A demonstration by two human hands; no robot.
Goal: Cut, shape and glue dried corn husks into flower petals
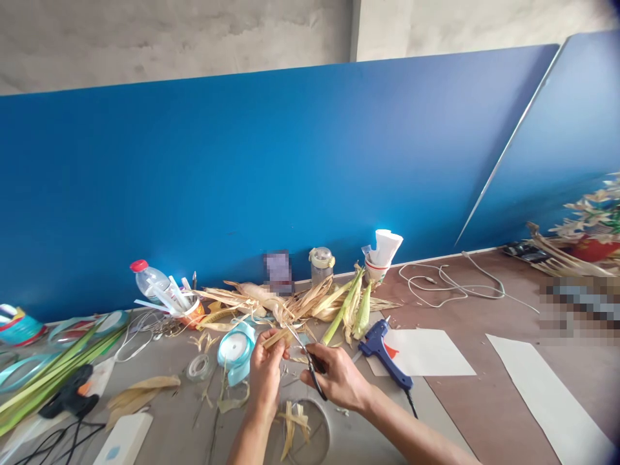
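Between the fingers of my left hand (267, 368) is a strip of dried corn husk (277, 338). My right hand (339, 376) grips a pair of scissors (314, 371) by the dark handles, and the blades point up and left beside the strip. Below my hands lies a clear round dish or ring (323, 423) with cut husk pieces (293, 423) at it. Just beyond my hands is a pile of dried corn husks (305, 302). A roll of light-blue ribbon (236, 345) sits left of my left hand.
A blue glue gun (387, 352) lies to the right, partly over white paper (431, 352). A black glue gun (72, 391) and green leaves (58, 368) are at the left. Along the blue partition (242, 174) stand a bottle (150, 281), a jar (321, 265) and cups.
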